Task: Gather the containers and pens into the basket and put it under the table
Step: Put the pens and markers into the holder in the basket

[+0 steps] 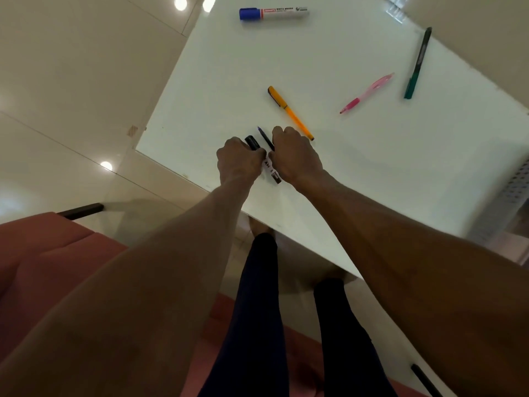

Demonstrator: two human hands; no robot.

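On the white table (357, 173), both hands meet near the front edge. My left hand (239, 161) is closed on a black marker (253, 143) with a white label, whose black cap sticks out past the knuckles. My right hand (294, 157) is closed on a thin dark blue pen (264, 137) pointing away from me. Loose on the table lie an orange pen (289, 111), a pink pen (367, 93), a dark green pen (416, 63) and a blue-capped white marker (273, 13). No basket or container shows.
A pink chair (57, 267) stands at the lower left beside my legs. A white perforated object (512, 193) sits at the table's right edge. Glossy tiled floor (71, 81) lies to the left of the table.
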